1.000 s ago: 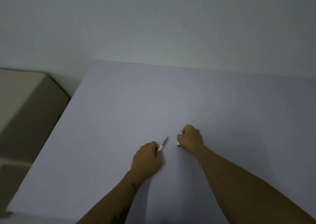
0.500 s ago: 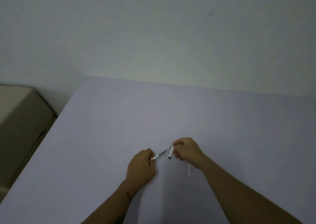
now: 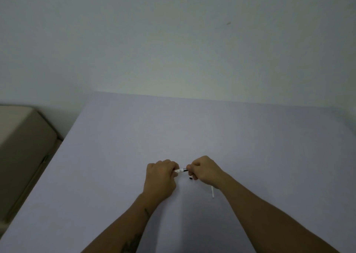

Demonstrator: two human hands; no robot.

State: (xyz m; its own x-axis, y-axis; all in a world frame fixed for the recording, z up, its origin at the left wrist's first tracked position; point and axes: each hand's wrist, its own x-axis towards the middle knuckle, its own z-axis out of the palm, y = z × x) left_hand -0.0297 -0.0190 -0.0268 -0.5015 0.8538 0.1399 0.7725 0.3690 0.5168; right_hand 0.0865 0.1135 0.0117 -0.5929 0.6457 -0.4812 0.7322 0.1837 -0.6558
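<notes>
White-and-black slim plastic pen (image 3: 181,170) bridges both hands over the pale lilac worktop (image 3: 250,137). The left hand (image 3: 160,177) pinches its white end and the right hand (image 3: 205,168) pinches its black end. A thin white plastic tube (image 3: 212,192) lies beside the right wrist.

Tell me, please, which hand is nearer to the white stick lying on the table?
Right. The right hand is just beside the white stick, whose far end vanishes under its wrist; the left hand is farther left, beyond the pen both hands grip.
</notes>
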